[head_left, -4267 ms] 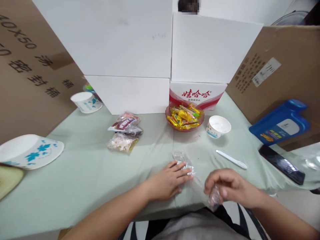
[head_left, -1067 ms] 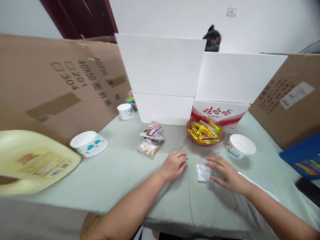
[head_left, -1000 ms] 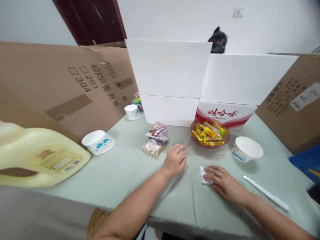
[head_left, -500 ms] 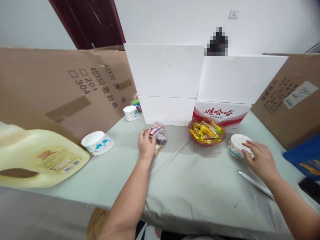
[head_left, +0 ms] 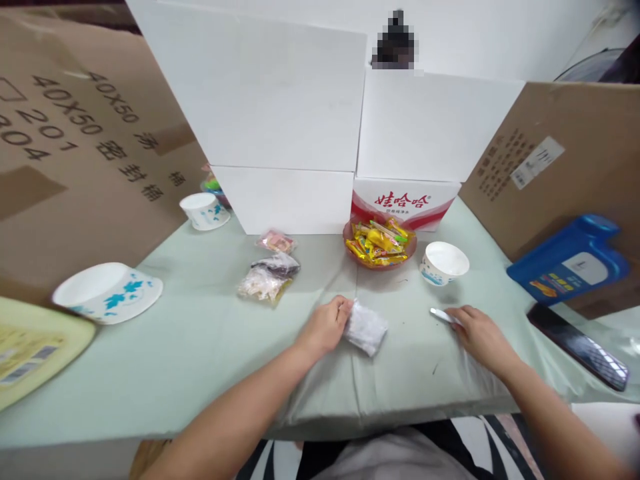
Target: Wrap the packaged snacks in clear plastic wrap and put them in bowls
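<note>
The left hand [head_left: 325, 327] is curled loosely round the near left edge of a packet [head_left: 367, 329], a small pillow of crinkled, whitish clear film that lies flat on the table just in front of the person. The right hand [head_left: 479, 333] rests palm down to its right, well apart from it, with the fingers laid over one end of a thin, flat white stick [head_left: 442, 315]; whether they pinch it or only touch it cannot be told. The table is covered by a pale green cloth [head_left: 210, 340], soft and creased, with a fold line running down its middle. Behind the hands stands a round reddish bowl [head_left: 350, 233] heaped with glossy yellow sweet wrappers, and just beside it, to the right, a white paper cup [head_left: 444, 263] with a blue print. To the left lie two clear crumpled bags [head_left: 269, 279] of snacks, touching each other, and a little pink sachet [head_left: 277, 241] behind them. A shallow paper bowl [head_left: 107, 293] with blue leaf marks sits near the left edge. Smooth white boxes [head_left: 280, 113] are stacked at the back, flanked by brown cardboard [head_left: 75, 173]. On the right lie a blue plastic jug [head_left: 570, 257] and a dark flat phone [head_left: 577, 347].
</note>
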`<act>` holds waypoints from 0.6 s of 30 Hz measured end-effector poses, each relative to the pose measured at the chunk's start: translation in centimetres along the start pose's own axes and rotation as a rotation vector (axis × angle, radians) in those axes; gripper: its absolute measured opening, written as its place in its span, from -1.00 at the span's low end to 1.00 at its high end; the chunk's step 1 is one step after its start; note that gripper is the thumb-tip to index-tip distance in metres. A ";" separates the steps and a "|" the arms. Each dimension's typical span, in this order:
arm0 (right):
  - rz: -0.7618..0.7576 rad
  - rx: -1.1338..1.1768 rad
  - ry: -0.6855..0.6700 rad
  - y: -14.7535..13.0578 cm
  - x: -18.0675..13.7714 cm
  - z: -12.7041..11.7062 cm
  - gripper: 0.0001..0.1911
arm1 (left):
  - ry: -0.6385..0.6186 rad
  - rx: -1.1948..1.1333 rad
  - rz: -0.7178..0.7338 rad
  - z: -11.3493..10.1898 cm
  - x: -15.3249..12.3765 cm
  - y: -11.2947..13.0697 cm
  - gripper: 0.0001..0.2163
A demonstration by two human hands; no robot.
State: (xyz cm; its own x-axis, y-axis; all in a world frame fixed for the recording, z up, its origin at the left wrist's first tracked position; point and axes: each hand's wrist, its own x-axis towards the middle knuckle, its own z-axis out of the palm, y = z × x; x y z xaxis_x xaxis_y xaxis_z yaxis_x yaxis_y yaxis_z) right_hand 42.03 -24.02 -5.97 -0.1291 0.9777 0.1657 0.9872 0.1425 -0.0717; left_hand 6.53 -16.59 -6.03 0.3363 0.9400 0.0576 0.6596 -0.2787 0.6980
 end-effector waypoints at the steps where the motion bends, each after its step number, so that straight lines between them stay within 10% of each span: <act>1: -0.025 0.063 0.031 -1.6 0.4 -0.3 -0.69 | -0.027 0.001 0.010 0.1 0.0 0.0 -0.58; 9: -0.378 0.234 -0.025 -13.8 3.3 -2.2 -0.58 | -0.022 -0.004 0.305 -1.4 0.3 -1.3 -0.70; 18: -0.135 0.093 -0.089 -5.4 2.5 -1.1 -0.60 | -0.079 -0.015 0.494 -0.8 0.0 -1.1 -0.69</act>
State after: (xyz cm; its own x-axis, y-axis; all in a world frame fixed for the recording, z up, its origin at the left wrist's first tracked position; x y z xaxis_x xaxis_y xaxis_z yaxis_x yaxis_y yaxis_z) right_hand 36.47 -22.54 -4.11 -0.2718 0.9579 0.0924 0.9479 0.2831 -0.1461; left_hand 5.32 -16.10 -6.22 0.6565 0.6785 0.3296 0.3991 -0.6832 0.6116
